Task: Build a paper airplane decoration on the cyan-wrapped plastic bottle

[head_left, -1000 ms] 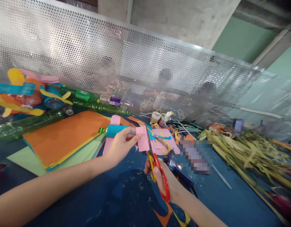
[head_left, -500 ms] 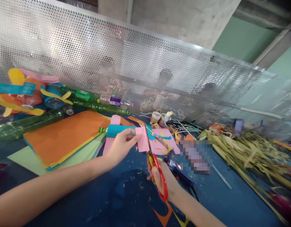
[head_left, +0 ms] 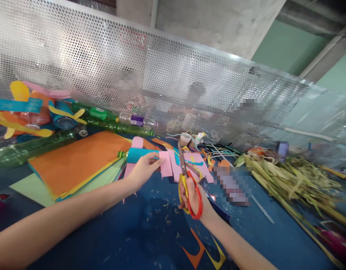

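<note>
My left hand (head_left: pixel 147 168) pinches a small piece of pink paper (head_left: pixel 166 164) between thumb and fingers, over the middle of the table. To its right, my right hand (head_left: pixel 195 195) is closed around the handles of a pair of scissors (head_left: pixel 184 167), one handle red and one yellow. The blades point away from me, just right of the pink piece and apart from it. Behind the left hand lies a bottle wrapped in blue paper (head_left: pixel 136 155) with a green cap. Larger pink paper (head_left: pixel 199 159) and scraps lie beyond the blades.
Orange paper sheets (head_left: pixel 85 161) lie at left, near green bottles (head_left: pixel 35 146) and paper-winged bottle models (head_left: pixel 35 110). Dried husks (head_left: pixel 288 183) spread at right. Cut scraps (head_left: pixel 195 249) sit in front. A perforated metal panel (head_left: pixel 167 75) stands behind, with people beyond it.
The scissors have moved off the pink paper, away to the right, and point more upright. My left hand has shifted slightly left, still pinching the piece.
</note>
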`<state>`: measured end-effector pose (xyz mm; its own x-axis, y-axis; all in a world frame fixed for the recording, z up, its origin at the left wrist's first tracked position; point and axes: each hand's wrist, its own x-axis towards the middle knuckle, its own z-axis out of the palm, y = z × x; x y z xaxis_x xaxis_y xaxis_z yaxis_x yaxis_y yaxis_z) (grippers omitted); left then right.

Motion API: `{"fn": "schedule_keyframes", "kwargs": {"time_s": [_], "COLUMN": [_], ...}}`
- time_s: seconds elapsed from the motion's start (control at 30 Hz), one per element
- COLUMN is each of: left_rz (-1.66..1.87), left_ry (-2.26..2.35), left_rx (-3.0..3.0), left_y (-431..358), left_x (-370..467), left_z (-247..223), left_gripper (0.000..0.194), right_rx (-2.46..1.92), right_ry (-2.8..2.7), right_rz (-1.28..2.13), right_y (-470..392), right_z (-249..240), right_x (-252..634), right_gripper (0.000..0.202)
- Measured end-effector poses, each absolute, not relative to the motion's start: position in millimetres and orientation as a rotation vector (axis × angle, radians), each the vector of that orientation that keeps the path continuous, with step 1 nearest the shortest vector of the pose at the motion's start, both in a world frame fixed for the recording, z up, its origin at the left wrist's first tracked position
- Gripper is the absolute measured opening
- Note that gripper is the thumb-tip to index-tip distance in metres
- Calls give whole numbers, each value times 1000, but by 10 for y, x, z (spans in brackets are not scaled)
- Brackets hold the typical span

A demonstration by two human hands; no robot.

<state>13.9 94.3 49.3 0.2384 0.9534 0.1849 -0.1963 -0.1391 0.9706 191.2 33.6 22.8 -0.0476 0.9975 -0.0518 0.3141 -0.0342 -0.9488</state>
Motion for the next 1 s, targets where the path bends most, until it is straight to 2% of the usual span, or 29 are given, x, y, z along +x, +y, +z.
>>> {"fn": "schedule_keyframes", "kwargs": {"time_s": [0.07, 0.17, 0.2, 0.27, 0.4, 0.57, 0.7, 0.8, 0.9, 1.0], "left_rz": [1171, 1131, 1127, 1122, 1085, 1099, 1110, 1098, 1074, 1094], "left_ry": [801, 854, 873, 897, 951, 879, 854, 909, 942, 958], "left_rx": [1333, 1375, 1390, 1434, 1608, 1765, 1843, 1852, 1858, 1860], "left_y": [974, 1000, 1004, 1004, 995, 1011, 1012, 993, 983, 983], "left_x": [134, 122, 114, 92, 31, -41, -72, -89, -115, -144], "left_z": [471, 460, 464, 481, 537, 575, 592, 597, 573, 545], "left_gripper": [15, 12, 12, 10, 20, 7, 6, 8, 9, 12], "right_rx": [-1594, -1928, -1977, -2005, -1984, -1861, -1845, -1849, -1828, -1716], "right_ry": [-1573, -2012, -2021, -2030, -2108, -2221, -2220, -2187, -2130, -2128], "right_rz": [899, 137, 42, -37, -80, -98, -85, -12, 95, 286], "right_y": [510, 836, 944, 1134, 1364, 1470, 1526, 1537, 1491, 1353], "right_z": [384, 616, 665, 701, 597, 511, 528, 534, 568, 640], "right_x": [2037, 2304, 2391, 2530, 2634, 2635, 2682, 2695, 2615, 2409], "right_gripper": [46, 28, 22, 25, 30, 38, 45, 42, 26, 34]}}
